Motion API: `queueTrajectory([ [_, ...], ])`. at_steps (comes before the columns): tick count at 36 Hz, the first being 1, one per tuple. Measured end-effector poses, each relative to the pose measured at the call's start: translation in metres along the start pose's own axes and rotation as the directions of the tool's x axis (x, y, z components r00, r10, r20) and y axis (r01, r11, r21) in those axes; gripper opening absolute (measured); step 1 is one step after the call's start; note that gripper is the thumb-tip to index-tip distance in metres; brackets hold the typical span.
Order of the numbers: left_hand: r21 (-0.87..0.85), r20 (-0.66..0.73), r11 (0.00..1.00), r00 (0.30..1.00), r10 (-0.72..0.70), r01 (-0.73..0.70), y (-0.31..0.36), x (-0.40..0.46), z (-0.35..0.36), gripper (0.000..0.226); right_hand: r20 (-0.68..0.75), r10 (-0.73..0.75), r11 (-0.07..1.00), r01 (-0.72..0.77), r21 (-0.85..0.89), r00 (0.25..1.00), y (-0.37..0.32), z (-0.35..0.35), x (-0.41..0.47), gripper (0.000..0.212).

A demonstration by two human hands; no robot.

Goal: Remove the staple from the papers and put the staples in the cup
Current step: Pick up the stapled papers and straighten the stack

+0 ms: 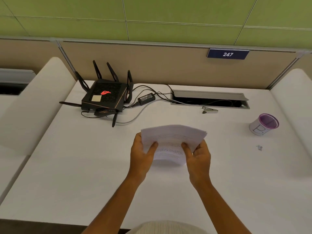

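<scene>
A stack of white printed papers (172, 137) is held above the middle of the white desk (84, 166). My left hand (141, 155) grips its left side and my right hand (199, 157) grips its right side, thumbs on top. A white cup with a purple rim (263, 124) stands at the right of the desk. A small loose bit of metal, seemingly a staple (259, 147), lies on the desk just in front of the cup. A metal staple remover (209, 110) lies beyond the papers, near the cable hatch. I cannot see any staple in the papers.
A black router with several antennas (104, 97) sits at the back left, its power adapter (146, 98) and cables trailing to an open cable hatch (209, 98). White side dividers flank the desk, and a beige partition stands behind.
</scene>
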State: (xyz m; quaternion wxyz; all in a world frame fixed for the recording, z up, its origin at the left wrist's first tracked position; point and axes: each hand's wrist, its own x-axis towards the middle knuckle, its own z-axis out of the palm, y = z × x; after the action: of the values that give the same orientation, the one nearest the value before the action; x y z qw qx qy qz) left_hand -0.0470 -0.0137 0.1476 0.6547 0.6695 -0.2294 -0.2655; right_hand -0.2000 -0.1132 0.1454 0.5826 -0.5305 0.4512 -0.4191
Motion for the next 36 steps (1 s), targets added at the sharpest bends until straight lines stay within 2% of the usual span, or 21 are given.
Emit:
queueTrajectory([
  [3,-0.029,-0.017,0.999,0.999,-0.044,0.044,-0.009,-0.005,0.002,0.045,-0.007,0.039,0.999,-0.04,-0.036,0.999,0.013,-0.001,-0.005,0.029],
  [9,-0.04,-0.026,0.999,0.999,-0.035,0.034,-0.005,-0.006,0.002,0.041,0.002,-0.013,0.999,0.013,-0.047,1.0,0.009,-0.002,-0.008,0.034],
  [12,0.0,-0.023,0.996,0.996,-0.089,0.089,-0.014,-0.007,0.002,0.044,0.022,0.04,0.996,-0.038,-0.078,0.999,0.02,-0.002,-0.009,0.035],
  [15,0.032,-0.026,0.988,0.988,-0.152,0.153,-0.022,-0.01,0.0,0.034,0.039,0.114,0.987,-0.108,-0.121,0.993,0.033,-0.004,-0.01,0.031],
  [19,0.046,-0.005,0.986,0.987,-0.16,0.16,-0.02,-0.008,-0.006,0.011,0.085,0.119,0.985,-0.106,-0.139,0.989,0.029,-0.01,-0.006,0.025],
  [22,0.046,-0.03,0.982,0.983,-0.182,0.183,-0.018,-0.004,-0.014,0.011,0.158,0.136,0.984,-0.114,-0.14,0.978,0.021,-0.019,-0.001,0.021],
  [28,-0.228,-0.154,0.952,0.958,-0.24,0.202,-0.01,-0.002,-0.03,0.01,0.325,0.252,0.968,-0.233,-0.095,0.912,0.019,-0.041,0.005,0.032],
  [33,-0.44,-0.154,0.867,0.931,-0.33,0.235,-0.005,-0.008,-0.026,0.025,0.351,0.322,0.905,-0.395,0.159,0.879,0.022,-0.037,-0.004,0.046],
  [36,-0.542,-0.134,0.804,0.92,-0.368,0.243,-0.003,-0.011,-0.021,0.029,0.353,0.335,0.878,-0.426,0.22,0.874,0.022,-0.029,-0.008,0.045],
])
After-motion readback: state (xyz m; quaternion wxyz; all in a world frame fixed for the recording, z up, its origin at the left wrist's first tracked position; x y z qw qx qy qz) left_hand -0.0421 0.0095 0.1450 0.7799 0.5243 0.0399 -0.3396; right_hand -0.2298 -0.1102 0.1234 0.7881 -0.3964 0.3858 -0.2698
